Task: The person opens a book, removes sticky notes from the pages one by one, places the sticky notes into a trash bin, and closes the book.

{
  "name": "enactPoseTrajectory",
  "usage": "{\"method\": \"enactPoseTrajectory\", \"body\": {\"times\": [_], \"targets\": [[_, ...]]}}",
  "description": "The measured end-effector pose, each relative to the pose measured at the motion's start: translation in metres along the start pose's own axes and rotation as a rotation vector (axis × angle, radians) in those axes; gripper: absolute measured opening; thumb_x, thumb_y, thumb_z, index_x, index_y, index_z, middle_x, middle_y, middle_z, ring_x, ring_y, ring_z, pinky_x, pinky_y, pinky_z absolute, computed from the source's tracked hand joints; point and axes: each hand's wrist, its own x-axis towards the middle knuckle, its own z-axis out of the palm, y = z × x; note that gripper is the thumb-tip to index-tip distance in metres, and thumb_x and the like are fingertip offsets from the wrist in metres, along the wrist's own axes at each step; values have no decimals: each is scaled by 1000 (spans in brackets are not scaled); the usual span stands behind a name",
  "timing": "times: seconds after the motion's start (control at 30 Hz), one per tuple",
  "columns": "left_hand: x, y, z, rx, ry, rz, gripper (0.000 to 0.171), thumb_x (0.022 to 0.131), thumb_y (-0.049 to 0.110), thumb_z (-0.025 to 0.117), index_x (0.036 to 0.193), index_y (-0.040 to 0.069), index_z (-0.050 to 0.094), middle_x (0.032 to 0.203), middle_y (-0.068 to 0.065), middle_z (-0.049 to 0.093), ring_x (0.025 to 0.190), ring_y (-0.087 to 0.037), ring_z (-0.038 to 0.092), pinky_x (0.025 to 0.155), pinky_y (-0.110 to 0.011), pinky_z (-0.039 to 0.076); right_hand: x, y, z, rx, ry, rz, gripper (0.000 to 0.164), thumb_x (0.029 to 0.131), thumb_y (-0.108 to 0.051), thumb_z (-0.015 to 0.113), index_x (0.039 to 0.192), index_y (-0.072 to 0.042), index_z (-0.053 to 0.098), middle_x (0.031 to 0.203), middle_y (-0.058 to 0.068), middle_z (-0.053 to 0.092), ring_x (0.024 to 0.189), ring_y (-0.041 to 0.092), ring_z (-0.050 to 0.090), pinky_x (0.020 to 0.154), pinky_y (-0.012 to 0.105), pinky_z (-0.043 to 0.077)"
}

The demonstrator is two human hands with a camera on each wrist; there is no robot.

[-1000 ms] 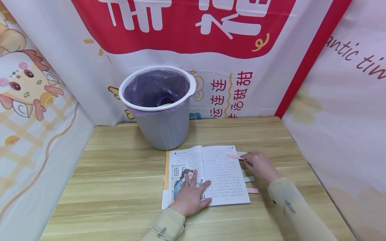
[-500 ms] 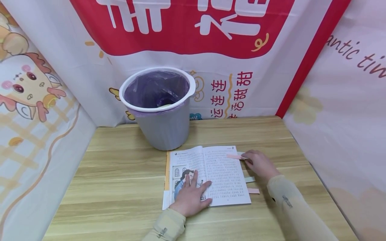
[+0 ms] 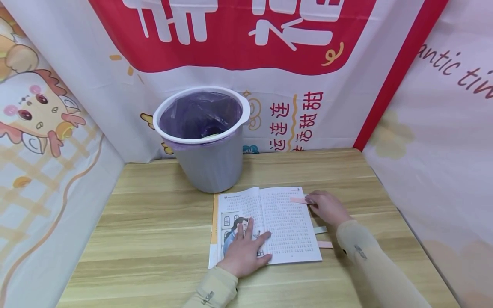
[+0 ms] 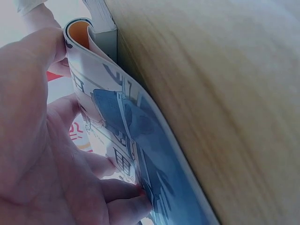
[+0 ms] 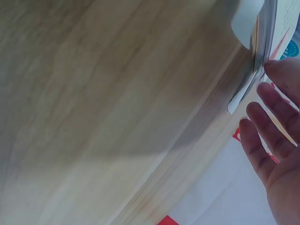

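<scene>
Pinching pink strip (image 3: pixel 298 200) in right hand (image 3: pixel 327 207), resting wide-spread left hand (image 3: pixel 244 253) on open book (image 3: pixel 286 226), well inside left edge of tabletop (image 3: pixel 154 239).

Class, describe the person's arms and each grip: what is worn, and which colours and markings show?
The left sleeve and right sleeve are pale beige and long, each with a dark marking near the wrist, too small to read. The left grip and right grip are bare: no gloves show.
</scene>
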Motion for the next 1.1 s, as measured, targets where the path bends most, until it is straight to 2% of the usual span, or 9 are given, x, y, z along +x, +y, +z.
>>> {"method": "enactPoseTrajectory", "body": {"times": [0.13,0.37,0.67,0.97,1.1], "targets": [[1,-1,1,-1,3,0,68,84,70,46,147,45,40,164,-19,10,142,-56,22,102,-72,30,3,-1,2,1,-13,-7,26,84,-11,72,109,-14,77,113,5,73,110,26,68,96,43,51],[1,-1,1,3,12,5,67,84,70,46,147,45,41,164,-19,11,142,-56,23,102,-71,31,7,-2,5,21,22,-51,25,85,-6,69,108,-11,77,107,4,75,104,24,70,94,41,52],[1,-1,3,3,22,6,67,84,70,47,146,45,42,164,-19,12,141,-57,24,101,-71,33,11,-5,2,-2,-25,-9,24,86,-8,68,107,-12,77,105,4,75,102,24,71,91,40,54],[0,-1,2,1,17,6,67,84,70,46,147,45,42,164,-19,11,141,-57,23,101,-72,32,13,-4,-2,-20,1,-24,18,85,-11,71,101,-12,78,97,4,76,95,23,72,86,39,55],[0,0,1,0,12,5,67,84,69,47,147,45,41,164,-19,10,142,-57,23,101,-72,32,14,-5,-6,-15,-7,0,17,86,-15,71,100,-13,79,97,3,76,95,22,71,87,39,55]]}}
